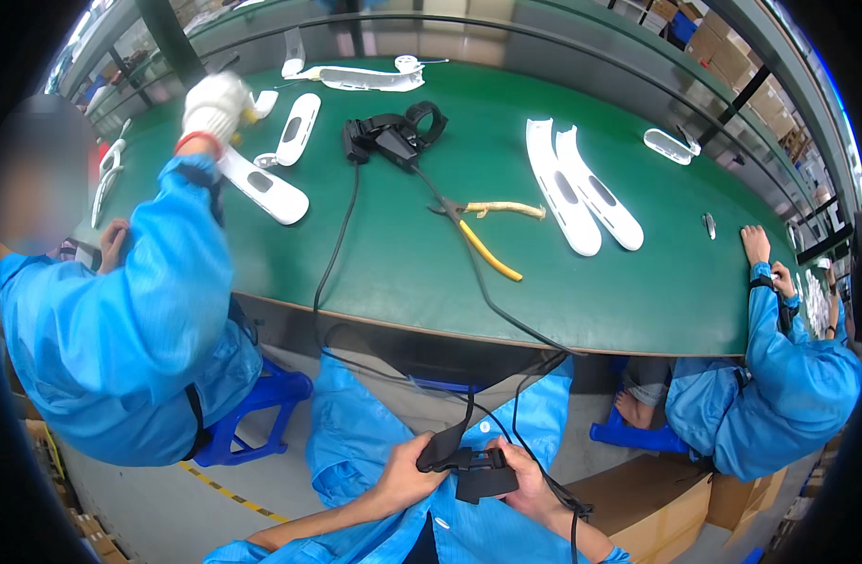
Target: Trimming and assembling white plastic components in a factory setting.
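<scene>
Above my lap, my left hand (410, 476) is closed on one side of a black strap with a buckle (475, 461). My right hand (528, 481) grips the other side, fingers bent round the buckle's end. A loose black flap of strap hangs between my hands. Black cables (517, 414) run beside the buckle and past my right wrist. On the green table (403, 273) ahead lie pliers (478, 228) with yellow handles, one handle's covering looking worn. Behind them rests a black strapped device (390, 133) with cables trailing toward me.
Two long white curved plastic shells (576, 193) lie right of the pliers. More white shells (266, 191) are at the left, near a co-worker's gloved hand (215, 105). Another co-worker (778, 357) sits at the right. Blue stools (260, 414) and a cardboard box (637, 498) stand below.
</scene>
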Tool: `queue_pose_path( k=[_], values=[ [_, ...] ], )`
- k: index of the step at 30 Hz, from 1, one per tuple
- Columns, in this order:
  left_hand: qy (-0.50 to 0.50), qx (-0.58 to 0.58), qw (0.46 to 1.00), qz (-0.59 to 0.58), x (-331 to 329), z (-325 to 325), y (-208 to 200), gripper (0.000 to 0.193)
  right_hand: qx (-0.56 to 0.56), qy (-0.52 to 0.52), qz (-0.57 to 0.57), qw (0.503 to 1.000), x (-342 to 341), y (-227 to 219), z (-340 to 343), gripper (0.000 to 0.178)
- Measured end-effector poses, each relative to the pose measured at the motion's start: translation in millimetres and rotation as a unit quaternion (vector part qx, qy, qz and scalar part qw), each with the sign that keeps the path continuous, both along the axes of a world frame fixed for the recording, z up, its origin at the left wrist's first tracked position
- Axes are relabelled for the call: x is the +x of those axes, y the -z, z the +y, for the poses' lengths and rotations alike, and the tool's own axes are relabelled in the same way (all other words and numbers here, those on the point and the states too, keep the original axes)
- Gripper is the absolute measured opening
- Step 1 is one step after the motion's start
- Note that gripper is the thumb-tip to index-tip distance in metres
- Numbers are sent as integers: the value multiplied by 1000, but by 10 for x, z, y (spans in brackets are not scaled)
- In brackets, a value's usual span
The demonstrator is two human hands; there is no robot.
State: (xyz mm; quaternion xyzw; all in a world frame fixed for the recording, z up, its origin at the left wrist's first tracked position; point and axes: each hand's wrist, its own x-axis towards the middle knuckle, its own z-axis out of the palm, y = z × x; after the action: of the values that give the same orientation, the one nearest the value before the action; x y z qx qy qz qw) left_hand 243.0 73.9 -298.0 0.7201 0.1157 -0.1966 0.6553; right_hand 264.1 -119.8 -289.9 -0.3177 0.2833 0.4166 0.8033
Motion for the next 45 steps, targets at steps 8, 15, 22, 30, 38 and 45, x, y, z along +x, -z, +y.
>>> queue_pose_path(
  k=[8,15,22,30,38,45],
  values=[
    [69,-36,990,-114,-32,73,-75,43,-95,-19,-73,993,-34,-160,125,31],
    [26,47,997,-48,-29,0,-148,30,-125,19,-199,972,-279,86,201,29],
    [-14,49,999,-19,-3,-33,-169,35,-210,28,-150,966,-304,-21,325,32],
    [34,22,999,-27,-61,-4,-87,39,-260,-14,-233,937,-333,-35,386,39],
    [46,15,994,-94,-64,-5,-123,42,-297,-111,-289,903,-198,-60,396,43],
    [-59,29,992,-109,-66,22,-78,31,-284,-147,-283,904,-135,-170,340,37]
  ],
)
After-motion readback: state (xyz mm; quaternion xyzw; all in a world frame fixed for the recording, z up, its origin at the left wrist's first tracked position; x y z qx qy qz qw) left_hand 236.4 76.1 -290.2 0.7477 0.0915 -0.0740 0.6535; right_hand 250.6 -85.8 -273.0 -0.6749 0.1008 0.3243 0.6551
